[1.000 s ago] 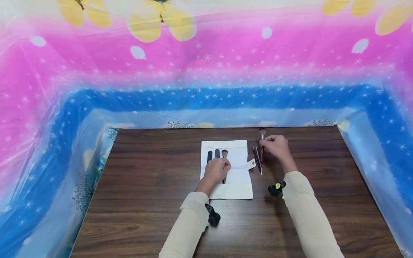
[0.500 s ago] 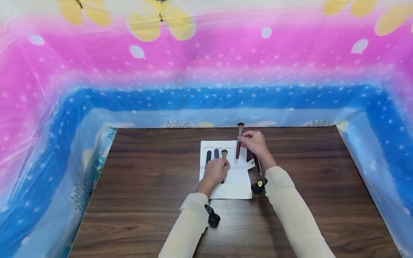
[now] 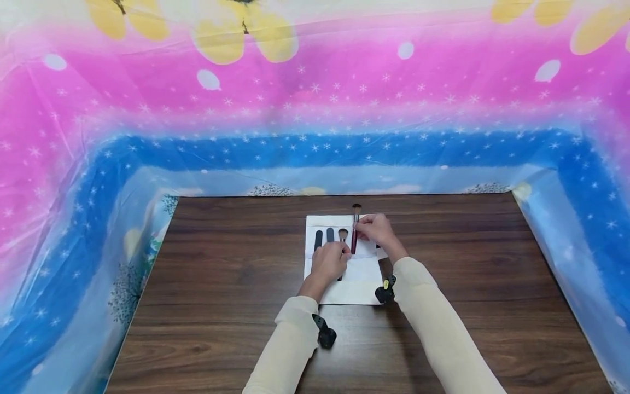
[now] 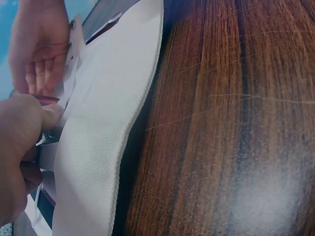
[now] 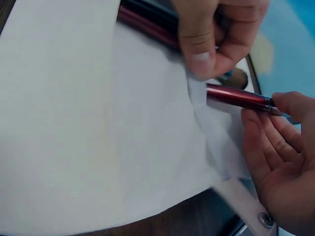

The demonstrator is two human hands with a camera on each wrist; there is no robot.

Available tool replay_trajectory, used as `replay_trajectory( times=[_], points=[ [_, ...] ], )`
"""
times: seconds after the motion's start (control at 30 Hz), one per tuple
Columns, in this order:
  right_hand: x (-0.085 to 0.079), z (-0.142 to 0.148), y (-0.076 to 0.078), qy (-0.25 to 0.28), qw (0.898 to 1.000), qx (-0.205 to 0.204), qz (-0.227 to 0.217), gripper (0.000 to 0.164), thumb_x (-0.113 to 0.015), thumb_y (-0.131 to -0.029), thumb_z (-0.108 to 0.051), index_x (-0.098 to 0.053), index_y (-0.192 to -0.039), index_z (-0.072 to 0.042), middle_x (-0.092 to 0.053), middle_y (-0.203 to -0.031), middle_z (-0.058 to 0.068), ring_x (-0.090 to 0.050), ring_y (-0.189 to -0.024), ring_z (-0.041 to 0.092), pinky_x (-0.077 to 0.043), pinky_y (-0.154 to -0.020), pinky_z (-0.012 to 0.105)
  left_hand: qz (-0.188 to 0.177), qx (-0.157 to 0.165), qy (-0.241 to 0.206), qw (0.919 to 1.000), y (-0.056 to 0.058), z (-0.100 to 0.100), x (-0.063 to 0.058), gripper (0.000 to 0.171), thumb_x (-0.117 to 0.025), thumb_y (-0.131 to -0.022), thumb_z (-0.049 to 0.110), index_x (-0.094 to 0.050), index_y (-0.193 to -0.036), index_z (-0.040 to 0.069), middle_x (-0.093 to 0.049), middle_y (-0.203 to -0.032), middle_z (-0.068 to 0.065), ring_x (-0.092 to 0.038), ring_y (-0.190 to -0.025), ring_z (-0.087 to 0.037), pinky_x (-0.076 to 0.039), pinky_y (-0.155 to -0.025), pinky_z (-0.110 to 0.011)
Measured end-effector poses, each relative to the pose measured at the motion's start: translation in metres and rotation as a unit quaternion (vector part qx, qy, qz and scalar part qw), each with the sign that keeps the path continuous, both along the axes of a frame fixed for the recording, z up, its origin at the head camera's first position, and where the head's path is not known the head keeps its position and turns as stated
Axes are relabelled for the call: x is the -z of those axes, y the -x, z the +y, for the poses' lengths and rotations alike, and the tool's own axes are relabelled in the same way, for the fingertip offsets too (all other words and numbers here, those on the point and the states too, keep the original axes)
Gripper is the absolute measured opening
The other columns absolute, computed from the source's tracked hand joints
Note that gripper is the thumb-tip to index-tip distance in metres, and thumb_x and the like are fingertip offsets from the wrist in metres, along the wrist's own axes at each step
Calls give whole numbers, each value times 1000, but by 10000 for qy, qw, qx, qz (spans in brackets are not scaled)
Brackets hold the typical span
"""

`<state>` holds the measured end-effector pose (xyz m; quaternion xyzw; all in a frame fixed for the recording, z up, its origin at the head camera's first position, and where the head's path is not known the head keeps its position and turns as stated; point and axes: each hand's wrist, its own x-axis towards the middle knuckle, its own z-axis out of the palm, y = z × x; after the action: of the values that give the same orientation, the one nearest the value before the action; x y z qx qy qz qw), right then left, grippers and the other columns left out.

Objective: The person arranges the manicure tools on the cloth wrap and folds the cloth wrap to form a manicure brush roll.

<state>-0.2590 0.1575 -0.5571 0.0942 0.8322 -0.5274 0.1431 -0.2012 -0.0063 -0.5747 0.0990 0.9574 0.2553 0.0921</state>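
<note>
A white cloth brush pouch [image 3: 361, 293] lies unfolded on the table. My left hand [image 3: 328, 262] pinches the edge of its inner pocket, thumb on top, as the right wrist view shows. My right hand [image 3: 376, 229] holds a makeup brush [image 3: 355, 235] with a dark red handle, bristles pointing away from me. The handle's end [image 5: 221, 93] is right at the pinched pocket edge [image 5: 198, 91]. Beside the left fingers, another makeup brush [image 3: 343, 234] and two dark flat strips [image 3: 330, 235] with rounded tops stick out of the pocket.
A snap strap [image 5: 246, 201] extends from the pouch's right side. A slim loose tool [image 4: 104, 27] lies past it, mostly hidden by my right arm in the head view. The wooden table [image 3: 221, 262] is bordered by a patterned cloth [image 3: 295, 148] at back and sides.
My right hand has carried the red-handled brush leftward from beside the pouch, then lowered it to the pocket edge. My left hand has stayed in place on the pouch.
</note>
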Motion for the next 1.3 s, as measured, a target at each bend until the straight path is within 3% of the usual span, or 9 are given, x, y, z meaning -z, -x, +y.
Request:
replay_trajectory(
  times=[0.2,0.37,0.53,0.67,0.77,1.03,1.13,1.23,1.3],
  points=[
    [2,3,-3,-27,9979,-321,-555,27,-65,-96,-20,-70,-112,2,-71,-84,3,-66,-67,6,-54,-64,20,-54,-109,-175,9998,-1,0,0,11,-65,-99,26,-72,-91,22,-73,-92,5,-61,-76,-15,-46,-71,-31],
    [4,6,-4,712,9928,-588,-765,16,-60,-98,-16,-60,-107,-2,-65,-86,-3,-63,-74,5,-53,-69,19,-54,-174,-231,9996,-1,-1,0,11,-65,-99,26,-72,-92,22,-74,-92,5,-61,-76,-15,-46,-71,-32],
    [6,7,-3,1473,9855,-164,-829,26,-61,-101,-25,-56,-117,-5,-60,-89,-4,-58,-72,7,-52,-68,19,-70,-197,-263,9994,-1,-1,0,13,-64,-100,26,-72,-90,23,-74,-92,5,-60,-74,-13,-45,-70,-30],
    [4,7,-1,1694,9823,285,-747,46,-62,-101,-30,-52,-136,-2,-58,-97,-1,-59,-72,6,-53,-68,19,-82,-214,-317,9992,0,-1,0,14,-64,-100,25,-72,-89,22,-73,-90,5,-59,-71,-13,-44,-68,-29],
    [4,7,0,1756,9806,418,-770,51,-64,-100,-27,-52,-141,2,-58,-99,0,-60,-73,5,-54,-69,18,-93,-228,-332,9991,0,0,-1,15,-64,-100,25,-71,-88,22,-73,-88,5,-58,-71,-13,-43,-67,-29],
    [1,6,1,1380,9847,324,-1011,41,-67,-98,-27,-65,-129,1,-64,-88,-3,-63,-72,5,-55,-70,17,-113,-320,-390,9987,-1,0,-1,14,-63,-100,26,-72,-89,23,-74,-92,5,-61,-76,-13,-46,-71,-30],
    [-1,4,-1,1054,9863,169,-1255,32,-68,-98,-25,-70,-117,0,-67,-79,-3,-64,-68,5,-55,-66,17,-73,-324,-427,9985,-1,0,0,13,-63,-100,26,-72,-90,23,-74,-94,5,-62,-78,-14,-47,-72,-31],
    [-3,1,-5,447,9893,-312,-1354,21,-67,-97,-20,-72,-97,0,-65,-67,-4,-61,-59,4,-52,-59,17,-19,-303,-400,9987,-1,0,0,13,-63,-100,26,-71,-91,23,-74,-93,5,-62,-76,-14,-47,-71,-31],
    [-5,-2,-8,-106,9901,-661,-1233,22,-67,-96,-20,-72,-83,-3,-63,-61,-5,-58,-55,4,-48,-56,19,9,-309,-381,9988,-1,0,1,12,-63,-100,26,-71,-91,23,-74,-93,5,-62,-76,-15,-47,-71,-31]
  ],
)
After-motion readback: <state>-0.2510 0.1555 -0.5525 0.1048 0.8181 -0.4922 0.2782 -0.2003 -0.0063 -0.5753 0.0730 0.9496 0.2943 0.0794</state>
